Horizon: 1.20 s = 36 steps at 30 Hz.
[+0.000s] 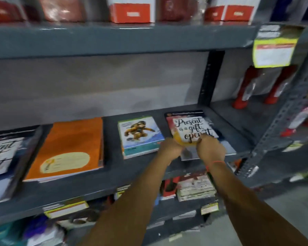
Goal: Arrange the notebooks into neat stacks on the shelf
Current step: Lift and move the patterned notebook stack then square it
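Both hands close on the near edge of one notebook — the left hand [171, 148] and the right hand [210, 148] grip the lettered notebook [192, 128], whose white cover carries black script reading "Present is a gift", fingers curled over its front edge with a small gap between the two fists. That notebook lies on top of a dark-covered stack [219, 135] on the grey metal shelf [114, 173], slightly askew to the books under it. A thin orange band [218, 162] circles the wrist just behind the right hand. Just beside the left hand sits a stack topped by a notebook with a cartoon figure [140, 134] and a teal strip along its near edge. Farther out on that side lies an orange notebook stack [69, 148] with a pale oval label, and beyond it, at the frame edge, another lettered stack [2, 157], blurred. Out past the right hand, beyond a dark upright post [211, 77], red items [245, 87] stand in the next bay under a yellow-edged shelf tag [274, 52]. Above the grip, the upper shelf carries red and white boxes [132, 12]. Below it, the lower shelf holds more stacked books [196, 189] — too blurred to read.
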Motion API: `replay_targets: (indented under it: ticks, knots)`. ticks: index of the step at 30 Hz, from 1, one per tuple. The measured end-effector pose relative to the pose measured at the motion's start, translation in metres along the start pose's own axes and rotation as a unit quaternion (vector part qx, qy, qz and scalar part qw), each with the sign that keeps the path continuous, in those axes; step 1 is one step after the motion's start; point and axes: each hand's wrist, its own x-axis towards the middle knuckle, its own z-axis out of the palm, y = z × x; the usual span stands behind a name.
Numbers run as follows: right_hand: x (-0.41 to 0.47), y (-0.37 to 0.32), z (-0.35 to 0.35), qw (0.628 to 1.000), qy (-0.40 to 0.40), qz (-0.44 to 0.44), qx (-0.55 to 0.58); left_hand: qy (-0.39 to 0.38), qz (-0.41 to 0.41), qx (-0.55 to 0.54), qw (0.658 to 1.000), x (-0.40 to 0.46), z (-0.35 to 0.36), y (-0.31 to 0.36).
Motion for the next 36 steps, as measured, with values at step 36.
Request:
replay_targets:
  ticks: [36]
  knots:
    - [0.037,0.018,-0.039,0.761,-0.282,0.152,0.564,0.162,-0.038,-0.138,0.976,-0.005,-0.057,-0.012]
